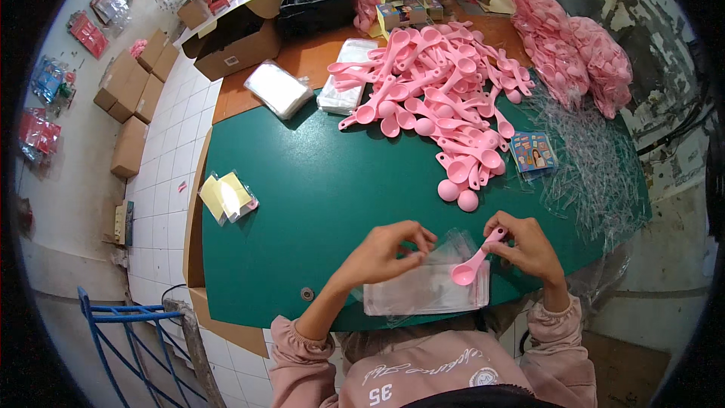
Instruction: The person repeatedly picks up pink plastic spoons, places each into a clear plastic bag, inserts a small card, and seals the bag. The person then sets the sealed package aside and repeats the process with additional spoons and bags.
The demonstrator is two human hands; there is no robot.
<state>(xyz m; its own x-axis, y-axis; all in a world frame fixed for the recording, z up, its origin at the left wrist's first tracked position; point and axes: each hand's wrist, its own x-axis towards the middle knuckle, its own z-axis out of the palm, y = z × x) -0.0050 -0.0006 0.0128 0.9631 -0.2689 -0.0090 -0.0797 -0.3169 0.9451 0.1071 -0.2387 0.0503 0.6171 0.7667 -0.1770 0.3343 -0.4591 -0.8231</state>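
A pink measuring spoon (470,267) is pinched by its handle in my right hand (527,245), its bowl low over a stack of clear plastic bags (427,295). The stack lies at the near edge of the green table. My left hand (387,253) hovers at the stack's upper left, fingers curled, with a gap between thumb and forefinger; the tips are slightly blurred. A clear plastic flap (455,244) sticks up beside those fingertips. Beyond my hands lies a big heap of pink measuring spoons (445,83).
Two packs of clear bags (278,91) lie at the far left of the green table (302,181). Yellow cards (228,198) sit near its left edge. Right of the spoons are a printed card stack (533,153), loose clear plastic (585,174) and bulging pink bags (566,49). An open carton (238,49) stands behind.
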